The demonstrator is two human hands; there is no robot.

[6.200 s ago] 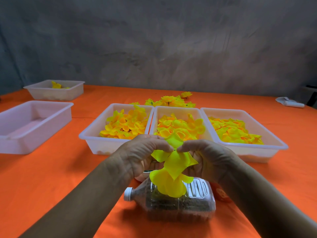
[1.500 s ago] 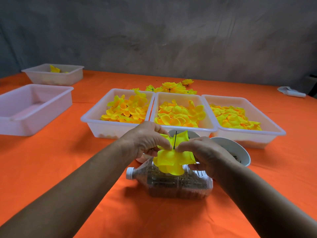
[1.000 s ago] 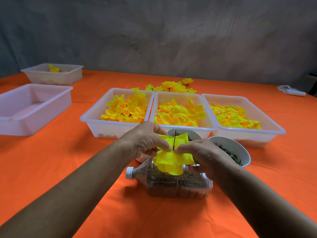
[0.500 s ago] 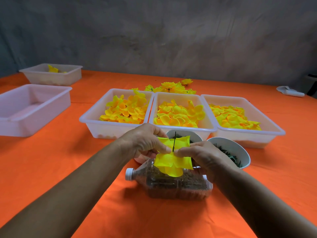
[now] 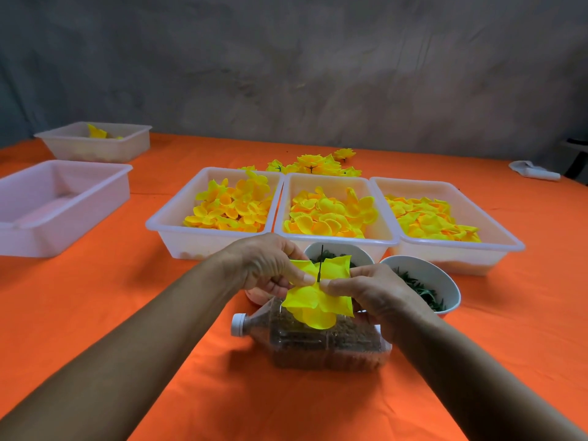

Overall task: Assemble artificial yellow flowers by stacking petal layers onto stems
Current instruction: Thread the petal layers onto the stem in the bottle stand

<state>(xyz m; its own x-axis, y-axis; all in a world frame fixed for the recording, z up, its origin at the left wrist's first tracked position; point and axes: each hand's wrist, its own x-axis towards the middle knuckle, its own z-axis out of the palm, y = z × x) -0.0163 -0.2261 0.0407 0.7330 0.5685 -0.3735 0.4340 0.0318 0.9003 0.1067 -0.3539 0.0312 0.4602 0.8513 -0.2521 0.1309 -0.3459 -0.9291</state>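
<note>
Head view: yellow petal layer (image 5: 318, 294) on thin dark stem (image 5: 321, 259), held near centre above lying plastic bottle (image 5: 318, 342). Left hand (image 5: 264, 265) and right hand (image 5: 372, 291) both pinch it. Three petal trays (image 5: 337, 243) beyond.

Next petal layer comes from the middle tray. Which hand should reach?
Probably right hand: the middle tray lies ahead on its side. Both hands pinch the petal layer at the stem; left hand could hold.
</note>
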